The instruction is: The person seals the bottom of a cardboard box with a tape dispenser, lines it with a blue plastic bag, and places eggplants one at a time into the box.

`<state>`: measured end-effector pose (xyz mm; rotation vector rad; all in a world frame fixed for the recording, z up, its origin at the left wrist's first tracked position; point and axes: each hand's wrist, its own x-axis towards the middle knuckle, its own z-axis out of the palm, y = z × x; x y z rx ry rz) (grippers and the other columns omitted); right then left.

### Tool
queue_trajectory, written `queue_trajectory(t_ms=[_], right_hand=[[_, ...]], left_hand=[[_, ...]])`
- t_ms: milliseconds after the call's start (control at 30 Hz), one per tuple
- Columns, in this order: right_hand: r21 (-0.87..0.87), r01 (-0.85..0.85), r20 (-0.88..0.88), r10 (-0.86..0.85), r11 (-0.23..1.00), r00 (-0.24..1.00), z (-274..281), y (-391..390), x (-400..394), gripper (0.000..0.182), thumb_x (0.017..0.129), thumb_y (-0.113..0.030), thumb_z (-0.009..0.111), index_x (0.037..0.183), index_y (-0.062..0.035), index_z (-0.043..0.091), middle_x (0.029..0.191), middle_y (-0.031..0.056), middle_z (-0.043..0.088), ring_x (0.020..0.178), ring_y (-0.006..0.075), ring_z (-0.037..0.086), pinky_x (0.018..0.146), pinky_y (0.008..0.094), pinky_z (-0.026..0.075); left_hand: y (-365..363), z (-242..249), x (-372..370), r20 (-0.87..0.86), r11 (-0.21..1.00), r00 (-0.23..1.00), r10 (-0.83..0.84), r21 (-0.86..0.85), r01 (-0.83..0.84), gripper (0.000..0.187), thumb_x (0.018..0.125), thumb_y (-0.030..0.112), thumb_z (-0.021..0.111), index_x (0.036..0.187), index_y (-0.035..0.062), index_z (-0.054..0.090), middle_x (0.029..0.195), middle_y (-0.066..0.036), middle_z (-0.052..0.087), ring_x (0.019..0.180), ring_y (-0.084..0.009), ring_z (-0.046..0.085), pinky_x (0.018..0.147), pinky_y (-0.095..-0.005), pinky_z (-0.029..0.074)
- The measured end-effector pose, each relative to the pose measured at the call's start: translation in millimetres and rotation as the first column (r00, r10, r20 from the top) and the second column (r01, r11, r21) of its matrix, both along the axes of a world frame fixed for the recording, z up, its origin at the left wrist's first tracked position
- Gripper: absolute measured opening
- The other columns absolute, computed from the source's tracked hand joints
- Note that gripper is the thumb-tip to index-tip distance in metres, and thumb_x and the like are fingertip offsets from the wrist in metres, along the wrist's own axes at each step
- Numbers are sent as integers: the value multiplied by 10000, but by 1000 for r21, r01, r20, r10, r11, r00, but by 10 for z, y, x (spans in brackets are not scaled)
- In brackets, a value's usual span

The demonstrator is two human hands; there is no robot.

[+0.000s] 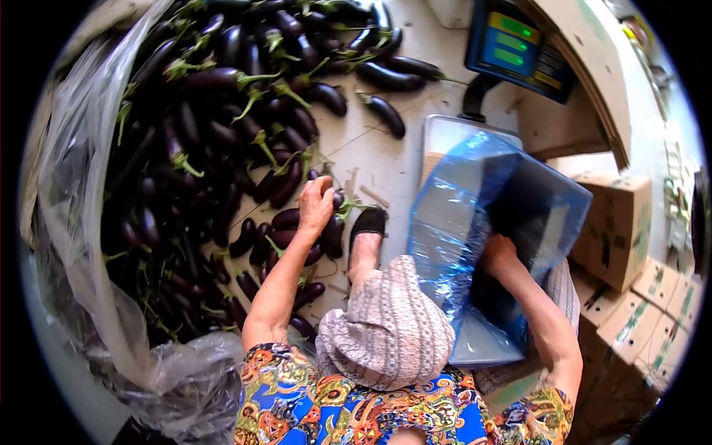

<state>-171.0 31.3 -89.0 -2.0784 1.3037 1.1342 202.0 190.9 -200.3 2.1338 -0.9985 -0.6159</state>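
Note:
My left hand is closed on a dark purple eggplant, just above the edge of a big heap of eggplants with green stems on the floor. Several loose eggplants lie right below and beside that hand. On the right, a blue plastic bag lines an open box and folds out over its rim. My right hand reaches into this lined box; its fingers are hidden in the shadow, so what they touch cannot be seen. The box rests over a scale's metal platform.
A scale display with green digits stands behind the box. Cardboard boxes are stacked at the right. Clear plastic sheeting borders the heap on the left. My shoe is on the floor between heap and box.

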Motion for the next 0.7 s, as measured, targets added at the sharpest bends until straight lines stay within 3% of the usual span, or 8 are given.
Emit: queue_trajectory(t_ms=[100, 200, 300, 467, 533, 633, 667, 700], right_hand=[[-58, 248, 129, -239, 967, 962, -59, 66, -128, 681, 831, -187, 612, 1363, 31, 247, 1034, 375, 612, 961, 526, 612, 865, 548, 506], [-45, 153, 95, -149, 987, 984, -77, 23, -136, 741, 809, -175, 617, 1402, 31, 223, 1029, 371, 610, 961, 528, 603, 884, 535, 494], [49, 131, 322, -140, 990, 936, -20, 7, -322, 792, 799, -164, 623, 1427, 57, 194, 1036, 367, 608, 960, 509, 608, 891, 523, 491], [-111, 32, 92, -22, 993, 995, 62, 43, -298, 866, 794, -206, 654, 1440, 87, 157, 1034, 333, 621, 901, 494, 625, 827, 518, 518], [-194, -85, 107, 107, 977, 989, -209, 62, -419, 874, 800, -239, 662, 1437, 89, 161, 1021, 319, 630, 864, 497, 630, 808, 518, 527], [55, 220, 424, -222, 974, 878, -296, -125, -595, 719, 842, -264, 672, 1401, 32, 329, 1180, 298, 612, 1064, 432, 616, 930, 429, 497], [115, 338, 615, -334, 934, 714, -267, -115, -632, 647, 854, -244, 666, 1373, 25, 391, 1190, 287, 617, 1113, 409, 606, 960, 404, 478], [198, 418, 631, -441, 887, 638, -55, -100, -376, 554, 868, -199, 645, 1329, 34, 445, 1196, 265, 626, 1155, 381, 591, 996, 375, 443]], left_hand=[[124, 61, 166, 134, 992, 984, 121, -43, -116, 270, 821, 74, 623, 1088, 33, 644, 1047, -160, 626, 987, -297, 613, 876, -354, 489], [492, -81, 520, 203, 948, 927, 315, -23, -317, 295, 841, 89, 620, 1134, 50, 636, 1086, -157, 626, 1047, -325, 593, 928, -389, 469], [896, -141, 861, 223, 884, 872, 436, 73, -461, 319, 815, 97, 622, 1130, 47, 637, 1083, -185, 620, 1031, -366, 589, 923, -435, 457], [1139, -179, 1142, 202, 808, 855, 478, 282, -518, 353, 843, 82, 585, 1192, 50, 624, 1121, -173, 634, 1056, -330, 604, 950, -401, 460], [1322, -386, 1260, 113, 794, 808, 578, 149, -589, 351, 823, 119, 618, 1162, 26, 636, 1069, -169, 647, 979, -322, 617, 879, -393, 480], [1709, -375, 1340, -120, 690, 683, 721, 30, -723, 322, 839, 99, 604, 1141, -6, 644, 1067, -145, 676, 892, -234, 651, 784, -337, 527], [1843, -213, 1325, -185, 651, 634, 751, 52, -757, 308, 852, 84, 599, 1144, -5, 644, 1057, -122, 670, 899, -202, 638, 765, -314, 540], [2062, -158, 1314, -179, 615, 596, 783, 78, -785, 302, 857, 78, 597, 1145, -1, 644, 1051, -120, 668, 895, -200, 639, 756, -306, 544]])
